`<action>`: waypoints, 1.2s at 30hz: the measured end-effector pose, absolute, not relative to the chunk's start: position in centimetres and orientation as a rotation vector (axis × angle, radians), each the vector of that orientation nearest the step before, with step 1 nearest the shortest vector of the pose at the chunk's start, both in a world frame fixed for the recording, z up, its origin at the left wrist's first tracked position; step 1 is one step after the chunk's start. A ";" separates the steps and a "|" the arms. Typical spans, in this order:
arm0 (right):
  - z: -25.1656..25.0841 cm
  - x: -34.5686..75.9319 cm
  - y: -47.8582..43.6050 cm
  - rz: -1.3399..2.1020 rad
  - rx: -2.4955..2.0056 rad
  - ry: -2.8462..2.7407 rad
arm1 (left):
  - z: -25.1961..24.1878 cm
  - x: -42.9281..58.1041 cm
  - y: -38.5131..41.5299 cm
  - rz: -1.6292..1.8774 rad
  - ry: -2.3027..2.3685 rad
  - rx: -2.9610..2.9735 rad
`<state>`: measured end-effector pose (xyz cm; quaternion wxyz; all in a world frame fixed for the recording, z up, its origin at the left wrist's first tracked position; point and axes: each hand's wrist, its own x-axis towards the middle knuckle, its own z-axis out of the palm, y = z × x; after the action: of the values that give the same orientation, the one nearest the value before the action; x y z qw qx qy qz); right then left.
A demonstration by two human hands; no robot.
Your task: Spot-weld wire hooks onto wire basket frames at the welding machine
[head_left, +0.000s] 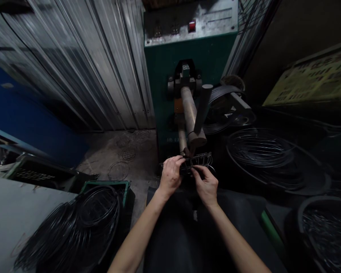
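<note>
Between my two hands is a small round wire rack, held right at the electrode tips of a green spot welding machine. My left hand grips the rack's left side, fingers curled over the wire. On the near right side, the thumb and fingers of my right hand pinch the wire. The machine's thick upper arm ends just above the rack, and a thinner lower arm runs beneath it. Fingers and shadow hide part of the rack.
At lower left, a green crate stands by a heap of wire rings. To the right are a wide tub of wire grids and a bucket of small metal pieces. Loose wire rings lie on the floor.
</note>
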<state>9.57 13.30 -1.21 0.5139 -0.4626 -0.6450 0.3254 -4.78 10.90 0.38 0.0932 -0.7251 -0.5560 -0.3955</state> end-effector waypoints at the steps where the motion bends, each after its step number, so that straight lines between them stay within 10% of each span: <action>1: -1.2 9.6 13.4 0.775 -1.109 -1.554 | 0.3 -4.8 11.0 -1.175 -1.647 -2.156; 36: 0.8 11.8 14.6 0.433 -1.243 -2.067 | 0.7 -5.0 11.2 -1.092 -1.617 -2.162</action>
<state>11.81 14.64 0.82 0.3385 -0.4774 -0.7936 0.1662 -4.96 11.21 0.68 0.1142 -0.7375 -0.5516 -0.3725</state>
